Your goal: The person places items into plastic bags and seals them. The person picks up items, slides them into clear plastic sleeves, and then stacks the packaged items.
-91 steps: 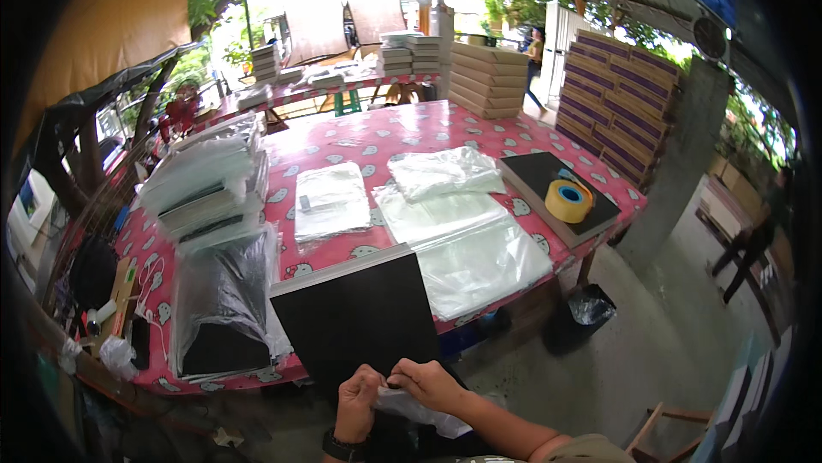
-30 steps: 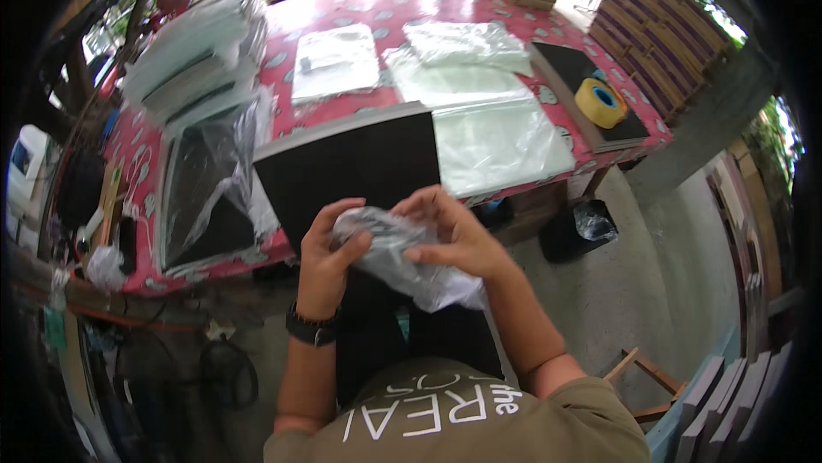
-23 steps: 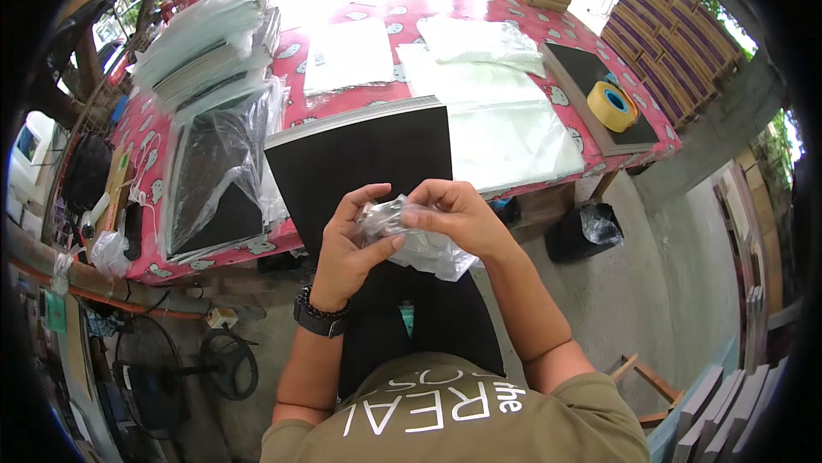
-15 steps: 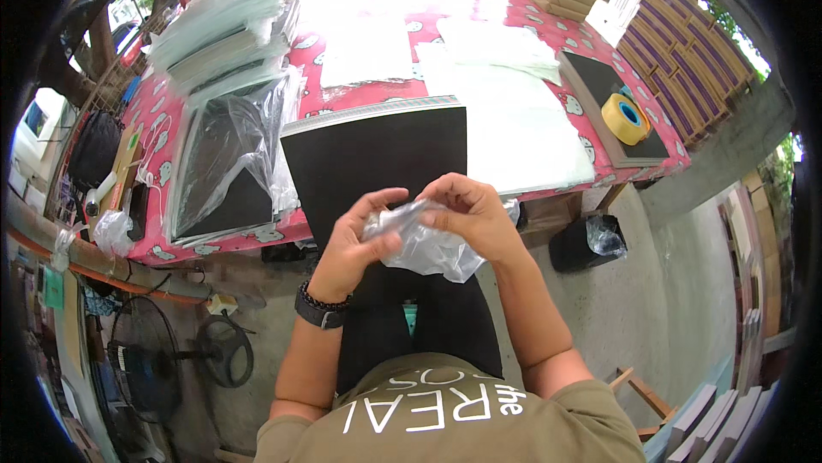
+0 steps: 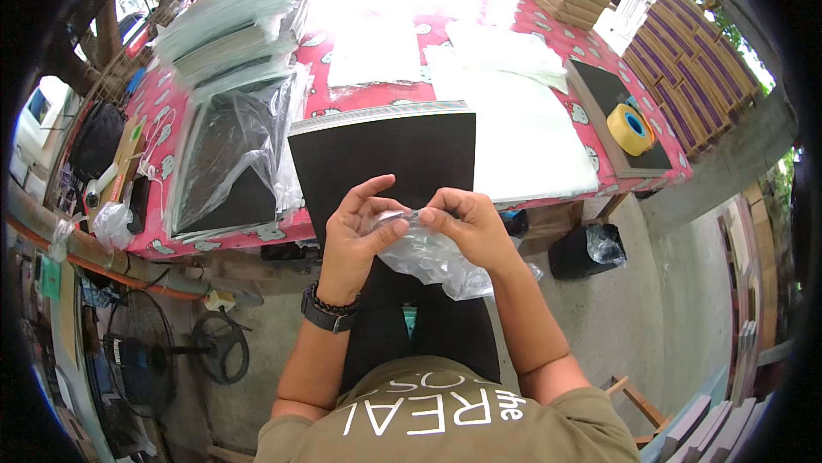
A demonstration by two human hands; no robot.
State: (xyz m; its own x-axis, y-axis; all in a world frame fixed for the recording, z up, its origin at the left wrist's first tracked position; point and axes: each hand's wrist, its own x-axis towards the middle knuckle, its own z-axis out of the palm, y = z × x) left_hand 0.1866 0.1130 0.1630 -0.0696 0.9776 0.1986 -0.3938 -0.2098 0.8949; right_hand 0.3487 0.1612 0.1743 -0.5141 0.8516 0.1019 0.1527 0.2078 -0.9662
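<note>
Between my hands hangs a crumpled clear plastic bag [image 5: 441, 264], its upper edge pinched on both sides. My left hand [image 5: 364, 219] grips that edge between thumb and fingers, with the index finger raised. From the other side, my right hand [image 5: 462, 221] pinches the same edge close by, and the bag's loose part hangs below. Just beyond the hands, a flat black board [image 5: 385, 150] with a pale strip along its far edge leans on the table's near edge. My hands hide its lower part.
A pink patterned table [image 5: 317, 101] holds plastic-wrapped black boards [image 5: 227, 163], a tall stack of wrapped sheets [image 5: 227, 35] and white sheets [image 5: 514, 146]. A yellow tape roll [image 5: 629, 129] lies on another board at right. A fan [image 5: 141, 352] stands low left; a black bin [image 5: 586, 250] is under the table.
My hands have drawn closer together at the bag's edge and moved slightly down. The bag has spread out further below and toward the right.
</note>
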